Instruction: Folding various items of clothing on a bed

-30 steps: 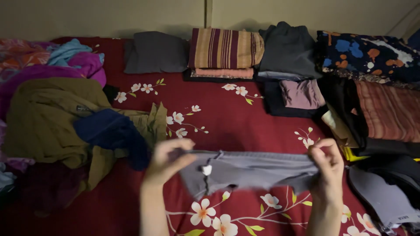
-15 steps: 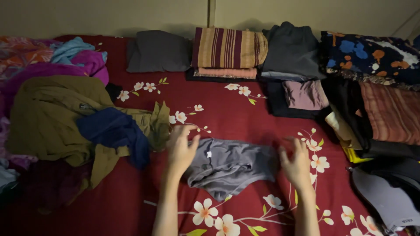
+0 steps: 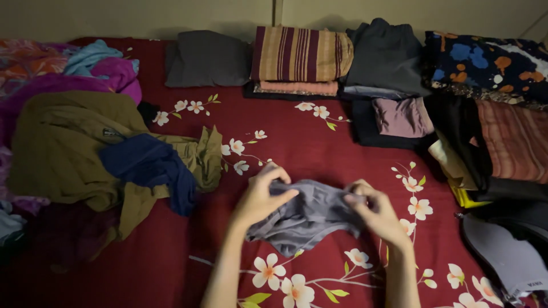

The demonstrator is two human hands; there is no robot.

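Note:
A small grey garment (image 3: 311,219) lies on the dark red flowered bedsheet (image 3: 297,142) just in front of me. My left hand (image 3: 260,197) pinches its upper left edge, fingers closed on the cloth. My right hand (image 3: 377,214) grips its upper right edge the same way. Both edges are drawn in toward the middle, and the lower part of the garment bunches on the sheet between my forearms.
An unfolded heap with an olive garment (image 3: 68,148) and a navy one (image 3: 145,165) sits at the left. Folded piles line the back: a grey one (image 3: 205,57), a striped one (image 3: 299,54), a dark one (image 3: 385,57). More folded clothes (image 3: 502,142) stack at the right.
A second ago I held the grey garment stretched in the air. Then it lay flat with my hands open on it. Now both hands grip its edges again, pulled inward.

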